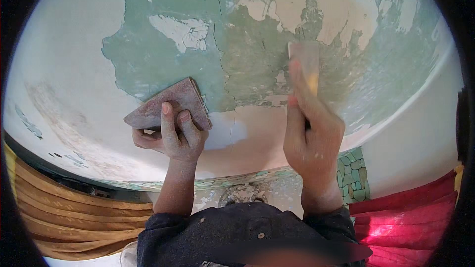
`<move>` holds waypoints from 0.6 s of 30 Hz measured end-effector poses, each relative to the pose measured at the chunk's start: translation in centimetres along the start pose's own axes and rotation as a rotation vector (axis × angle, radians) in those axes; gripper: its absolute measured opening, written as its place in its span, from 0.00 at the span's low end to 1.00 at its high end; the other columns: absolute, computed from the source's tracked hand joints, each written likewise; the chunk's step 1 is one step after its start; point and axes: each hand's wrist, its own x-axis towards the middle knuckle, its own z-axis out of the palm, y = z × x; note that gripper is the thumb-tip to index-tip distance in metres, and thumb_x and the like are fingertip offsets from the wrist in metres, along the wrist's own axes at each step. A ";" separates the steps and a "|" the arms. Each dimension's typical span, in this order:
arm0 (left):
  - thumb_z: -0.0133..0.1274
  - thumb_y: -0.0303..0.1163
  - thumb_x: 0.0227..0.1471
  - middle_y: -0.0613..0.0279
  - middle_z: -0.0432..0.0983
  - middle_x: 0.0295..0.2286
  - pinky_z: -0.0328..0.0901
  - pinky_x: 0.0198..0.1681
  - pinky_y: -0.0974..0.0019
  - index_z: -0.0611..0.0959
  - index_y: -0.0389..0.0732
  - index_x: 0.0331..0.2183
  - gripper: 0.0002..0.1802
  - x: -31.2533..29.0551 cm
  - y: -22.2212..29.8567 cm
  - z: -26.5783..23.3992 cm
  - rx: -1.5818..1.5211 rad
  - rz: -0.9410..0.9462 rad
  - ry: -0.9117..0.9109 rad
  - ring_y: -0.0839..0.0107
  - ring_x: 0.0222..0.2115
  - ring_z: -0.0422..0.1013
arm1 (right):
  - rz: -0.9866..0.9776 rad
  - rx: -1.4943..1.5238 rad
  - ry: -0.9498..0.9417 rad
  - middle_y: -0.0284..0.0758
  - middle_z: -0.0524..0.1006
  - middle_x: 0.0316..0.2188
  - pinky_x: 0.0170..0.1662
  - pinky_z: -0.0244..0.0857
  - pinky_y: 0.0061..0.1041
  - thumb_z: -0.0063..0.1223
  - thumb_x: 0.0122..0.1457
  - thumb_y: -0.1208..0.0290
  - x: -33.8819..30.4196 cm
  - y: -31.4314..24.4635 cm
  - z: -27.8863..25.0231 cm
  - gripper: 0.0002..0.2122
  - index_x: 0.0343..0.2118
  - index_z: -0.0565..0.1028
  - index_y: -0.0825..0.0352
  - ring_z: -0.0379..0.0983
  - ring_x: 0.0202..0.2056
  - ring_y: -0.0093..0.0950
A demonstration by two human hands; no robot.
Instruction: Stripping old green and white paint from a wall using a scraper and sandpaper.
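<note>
My left hand (179, 137) is closed on a folded sheet of reddish-brown sandpaper (174, 98), with fingers over its front and a pointed corner toward the left. Dust coats the skin. On the right, my right hand (316, 136) grips a putty knife (304, 51), a bit of its yellow handle showing beside the fingers. The pale blade points up against the wall and is smeared by motion. Around it the wall (262, 76) shows cracked, peeling green paint with bare pale patches. Whether the sandpaper touches the wall cannot be told.
A vertical crack (216, 29) runs down the green paint. Below the wall lies a stone-patterned green strip (353, 175). Mustard cloth (84, 222) hangs at lower left, and red cloth (410, 222) at lower right. Pale flakes (247, 194) lie scattered below my hands.
</note>
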 end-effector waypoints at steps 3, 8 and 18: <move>0.55 0.30 0.53 0.41 0.50 0.50 0.60 0.46 0.47 0.76 0.47 0.52 0.22 0.0 0.2 -0.2 -0.028 -0.014 0.001 0.47 0.48 0.56 | 0.019 0.013 0.005 0.46 0.79 0.38 0.28 0.60 0.16 0.45 0.55 0.88 1.0 -1.1 0.0 0.24 0.56 0.71 0.66 0.61 0.23 0.17; 0.55 0.32 0.54 0.42 0.50 0.50 0.60 0.46 0.47 0.76 0.48 0.52 0.22 0.0 0.1 -0.1 -0.033 -0.033 0.001 0.46 0.48 0.56 | 0.000 0.038 0.004 0.48 0.74 0.50 0.31 0.63 0.16 0.45 0.56 0.88 0.4 -1.1 0.3 0.23 0.56 0.71 0.67 0.67 0.27 0.15; 0.56 0.33 0.54 0.40 0.50 0.51 0.58 0.48 0.47 0.77 0.50 0.51 0.22 -0.2 -0.1 -0.3 -0.017 -0.039 -0.012 0.47 0.49 0.53 | 0.006 -0.004 -0.007 0.45 0.77 0.33 0.27 0.58 0.17 0.46 0.57 0.87 0.5 -1.5 1.4 0.22 0.56 0.71 0.65 0.58 0.23 0.16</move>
